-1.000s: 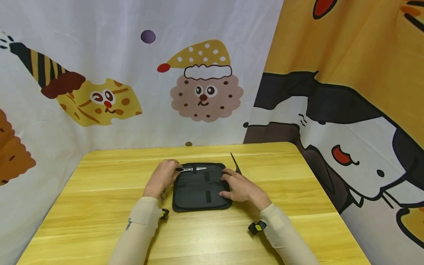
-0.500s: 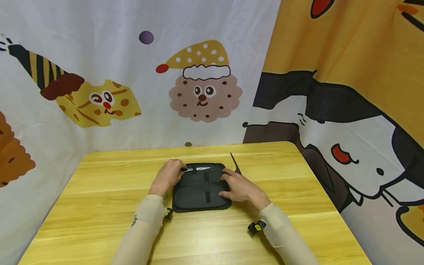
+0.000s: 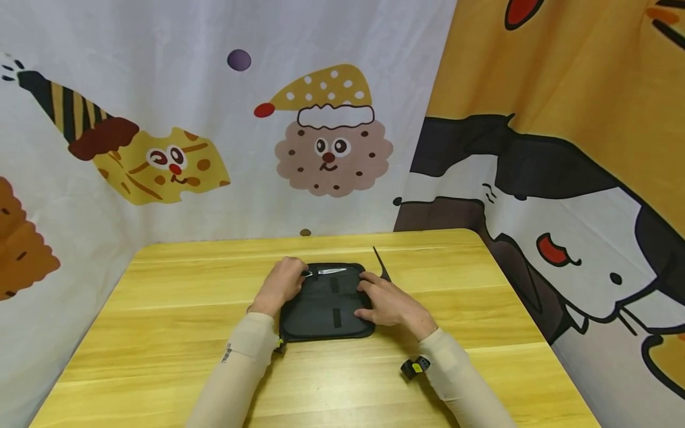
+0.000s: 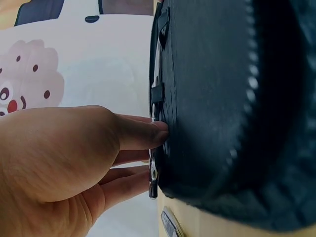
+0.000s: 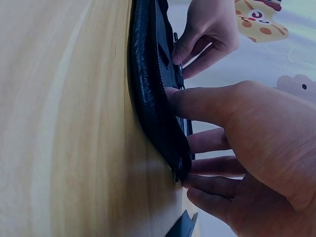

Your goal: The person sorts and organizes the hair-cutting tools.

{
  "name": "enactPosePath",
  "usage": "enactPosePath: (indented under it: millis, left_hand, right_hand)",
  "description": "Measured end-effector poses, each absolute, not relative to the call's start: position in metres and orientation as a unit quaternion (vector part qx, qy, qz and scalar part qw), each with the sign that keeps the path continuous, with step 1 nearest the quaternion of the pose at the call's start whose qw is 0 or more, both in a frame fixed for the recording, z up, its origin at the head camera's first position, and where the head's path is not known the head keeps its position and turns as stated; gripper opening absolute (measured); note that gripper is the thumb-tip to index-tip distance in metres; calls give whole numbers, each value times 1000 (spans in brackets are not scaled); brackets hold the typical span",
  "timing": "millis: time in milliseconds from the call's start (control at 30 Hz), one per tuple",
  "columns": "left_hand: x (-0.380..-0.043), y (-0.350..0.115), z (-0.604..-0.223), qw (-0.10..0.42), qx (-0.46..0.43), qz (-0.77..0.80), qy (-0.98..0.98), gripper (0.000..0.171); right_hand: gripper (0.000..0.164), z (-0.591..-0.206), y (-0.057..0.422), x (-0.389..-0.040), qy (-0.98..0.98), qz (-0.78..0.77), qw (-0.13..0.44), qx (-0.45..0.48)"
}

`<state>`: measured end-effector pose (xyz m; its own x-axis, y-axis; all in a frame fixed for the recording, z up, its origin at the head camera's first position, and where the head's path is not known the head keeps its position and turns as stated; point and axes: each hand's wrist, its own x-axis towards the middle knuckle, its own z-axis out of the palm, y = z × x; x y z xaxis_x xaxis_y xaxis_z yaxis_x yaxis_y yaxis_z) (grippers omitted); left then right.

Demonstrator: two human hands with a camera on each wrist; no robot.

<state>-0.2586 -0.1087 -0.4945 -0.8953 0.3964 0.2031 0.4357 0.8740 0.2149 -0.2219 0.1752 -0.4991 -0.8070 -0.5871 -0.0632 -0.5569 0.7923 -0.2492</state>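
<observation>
A black case (image 3: 316, 309) lies on the wooden table (image 3: 160, 327), low in the middle of the head view. At the case's upper left, the left hand (image 3: 282, 282) pinches shiny scissors (image 3: 333, 271), with a small strap (image 4: 157, 93) across them. The right hand (image 3: 393, 303), fingers spread, touches the case's right edge. The thin black thing (image 3: 381, 264) just above may be a comb.
</observation>
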Motion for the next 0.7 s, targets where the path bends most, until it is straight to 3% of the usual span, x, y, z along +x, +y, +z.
enactPosePath:
  millis: [500, 700]
  left_hand:
    - [-259, -93, -490, 56, -203, -111, -971, 5]
    - [-259, -88, -491, 63, -217, -83, -971, 9]
  right_hand:
    - [64, -499, 175, -222, 945, -112, 68, -299]
    - [64, -500, 175, -221, 945, -112, 72, -297]
